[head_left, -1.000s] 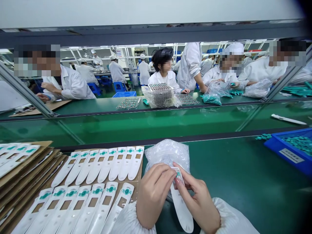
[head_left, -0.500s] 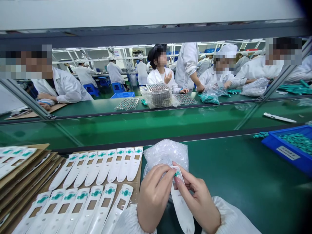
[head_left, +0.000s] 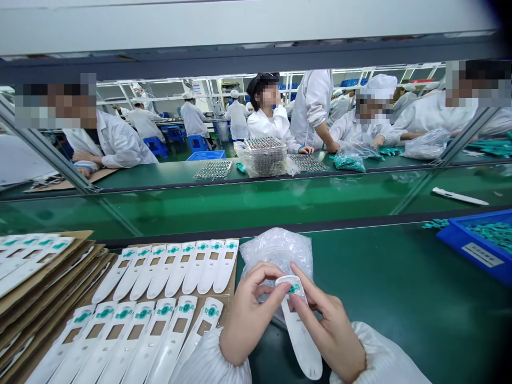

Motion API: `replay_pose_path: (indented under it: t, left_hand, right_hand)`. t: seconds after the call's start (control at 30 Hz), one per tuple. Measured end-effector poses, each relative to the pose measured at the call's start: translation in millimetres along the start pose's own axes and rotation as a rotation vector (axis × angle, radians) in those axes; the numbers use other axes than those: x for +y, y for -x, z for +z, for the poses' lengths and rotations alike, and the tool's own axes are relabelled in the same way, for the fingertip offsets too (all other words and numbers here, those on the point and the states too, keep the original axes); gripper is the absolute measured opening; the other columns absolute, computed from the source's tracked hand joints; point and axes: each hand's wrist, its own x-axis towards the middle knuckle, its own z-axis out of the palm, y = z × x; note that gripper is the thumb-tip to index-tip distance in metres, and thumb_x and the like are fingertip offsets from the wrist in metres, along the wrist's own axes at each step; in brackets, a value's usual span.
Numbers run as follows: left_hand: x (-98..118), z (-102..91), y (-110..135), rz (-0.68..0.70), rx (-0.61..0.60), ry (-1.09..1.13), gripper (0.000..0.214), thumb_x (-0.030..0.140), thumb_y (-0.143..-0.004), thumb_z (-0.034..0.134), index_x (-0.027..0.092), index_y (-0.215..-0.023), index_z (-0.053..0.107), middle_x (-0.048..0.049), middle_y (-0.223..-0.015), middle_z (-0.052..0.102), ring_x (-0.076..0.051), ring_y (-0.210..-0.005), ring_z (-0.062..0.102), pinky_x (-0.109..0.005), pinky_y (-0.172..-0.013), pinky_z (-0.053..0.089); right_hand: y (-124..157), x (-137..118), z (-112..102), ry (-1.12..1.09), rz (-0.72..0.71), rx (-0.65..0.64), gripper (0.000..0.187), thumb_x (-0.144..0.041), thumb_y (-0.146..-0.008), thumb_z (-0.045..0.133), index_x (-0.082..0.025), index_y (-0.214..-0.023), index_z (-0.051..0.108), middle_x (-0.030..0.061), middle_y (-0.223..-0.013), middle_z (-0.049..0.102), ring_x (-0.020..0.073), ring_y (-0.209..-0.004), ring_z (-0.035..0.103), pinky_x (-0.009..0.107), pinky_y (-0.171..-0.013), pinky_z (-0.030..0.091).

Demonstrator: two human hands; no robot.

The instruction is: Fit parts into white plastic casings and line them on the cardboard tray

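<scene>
My left hand (head_left: pixel 248 314) and my right hand (head_left: pixel 326 328) meet over the green bench, both pinching the top end of a long white plastic shell (head_left: pixel 301 333) with a small teal button (head_left: pixel 295 288) set in it. My right hand's fingers wrap the shell from the right, its thumb pressing near the teal button. My left hand's fingertips pinch the shell's upper left edge. Just behind the hands lies a crumpled clear plastic bag (head_left: pixel 280 249).
Two rows of the same white shells (head_left: pixel 176 269) lie on cardboard sheets (head_left: pixel 48 277) to the left. A blue bin (head_left: pixel 478 242) of teal parts stands at the right. Beyond a green conveyor (head_left: pixel 248 202), several people in white coats work at the opposite bench.
The shell's top end has tilted slightly right and lifted a little between my fingers. My left fingers have opened a small gap near the palm. The view has shifted slightly.
</scene>
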Motion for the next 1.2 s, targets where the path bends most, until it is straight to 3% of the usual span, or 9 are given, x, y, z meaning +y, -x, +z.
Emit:
replay_pose_path:
  t: [0.07,0.23,0.37,0.47,0.53,0.73,0.9,1.1,1.2]
  left_hand:
    - [3,1.1,-1,-0.017,-0.077,0.001,0.009,0.028,-0.091,0.066,0.02,-0.088,0.069,-0.0045,-0.094,0.067,-0.018,-0.092,0.068,-0.025,-0.072,0.059]
    - [22,5.9,10,0.009,-0.088,-0.049,0.009,0.024,-0.091,0.066,0.02,-0.085,0.07,-0.0029,-0.091,0.069,-0.016,-0.088,0.069,-0.025,-0.08,0.057]
    - [29,-5.5,45,0.019,-0.053,-0.181,0.019,0.032,-0.1,0.056,0.024,-0.106,0.072,-0.0061,-0.114,0.071,-0.02,-0.109,0.068,-0.028,-0.091,0.057]
    - [14,-26.6,86,0.017,0.132,-0.382,0.032,0.036,-0.102,0.052,0.029,-0.132,0.062,-0.0065,-0.14,0.063,-0.024,-0.128,0.062,-0.032,-0.101,0.057]
    - [-4,-45.2,115,0.031,0.248,-0.579,0.037,0.033,-0.103,0.05,0.032,-0.139,0.057,-0.0052,-0.145,0.061,-0.024,-0.131,0.061,-0.033,-0.103,0.057]
    - [-63,-85.9,172,0.298,0.247,-1.309,0.043,0.032,-0.101,0.052,0.021,-0.143,0.054,-0.0088,-0.142,0.065,-0.028,-0.13,0.062,-0.039,-0.102,0.059]
    - [-76,-80.4,181,0.317,0.237,-1.612,0.044,0.03,-0.1,0.051,0.015,-0.142,0.056,-0.0073,-0.144,0.064,-0.028,-0.129,0.063,-0.041,-0.102,0.056]
    - [-66,-75.3,180,0.307,0.311,-1.629,0.047,0.025,-0.097,0.052,0.017,-0.144,0.055,-0.0062,-0.141,0.066,-0.028,-0.129,0.062,-0.042,-0.106,0.046]
    - [-62,-71.9,177,0.327,0.295,-1.625,0.051,0.031,-0.098,0.052,0.018,-0.148,0.051,-0.0071,-0.145,0.063,-0.027,-0.132,0.059,-0.04,-0.108,0.043]
  right_hand:
    - [1,-2,-1,-0.05,0.014,0.014,0.052,-0.037,-0.104,0.049,-0.015,-0.151,0.051,-0.0021,-0.064,0.071,0.0126,-0.056,0.066,0.019,-0.057,0.052]
    - [8,-3,-1,-0.164,0.097,-0.033,0.054,-0.046,-0.107,0.043,-0.018,-0.152,0.052,-0.0029,-0.058,0.068,0.0139,-0.051,0.064,0.022,-0.057,0.053]
    - [18,-10,13,-0.267,0.172,-0.184,0.064,-0.054,-0.105,0.042,-0.015,-0.156,0.046,0.0007,-0.062,0.07,0.0154,-0.051,0.065,0.024,-0.056,0.054]
    - [21,-20,33,-0.252,0.196,-0.345,0.069,-0.057,-0.105,0.039,-0.013,-0.158,0.041,0.0026,-0.061,0.071,0.0181,-0.055,0.067,0.027,-0.061,0.055]
    - [19,-25,49,-0.201,0.202,-0.441,0.069,-0.057,-0.105,0.036,-0.012,-0.158,0.042,0.0028,-0.059,0.07,0.019,-0.055,0.067,0.028,-0.061,0.054]
    - [4,-18,86,-0.077,0.178,-0.549,0.063,-0.052,-0.106,0.038,-0.011,-0.152,0.049,-0.0003,-0.06,0.068,0.0166,-0.051,0.063,0.026,-0.056,0.051]
    - [-2,-9,97,-0.005,0.154,-0.557,0.062,-0.05,-0.106,0.035,-0.009,-0.15,0.05,-0.0029,-0.058,0.061,0.0181,-0.053,0.064,0.027,-0.058,0.052]
    - [-12,-6,107,0.146,0.095,-0.524,0.061,-0.047,-0.106,0.03,-0.01,-0.153,0.046,-0.0027,-0.061,0.061,0.0192,-0.051,0.061,0.03,-0.06,0.051]
    - [-15,-7,112,0.234,0.059,-0.499,0.063,-0.048,-0.106,0.028,-0.01,-0.156,0.041,0.0008,-0.065,0.064,0.0227,-0.057,0.063,0.032,-0.061,0.048]
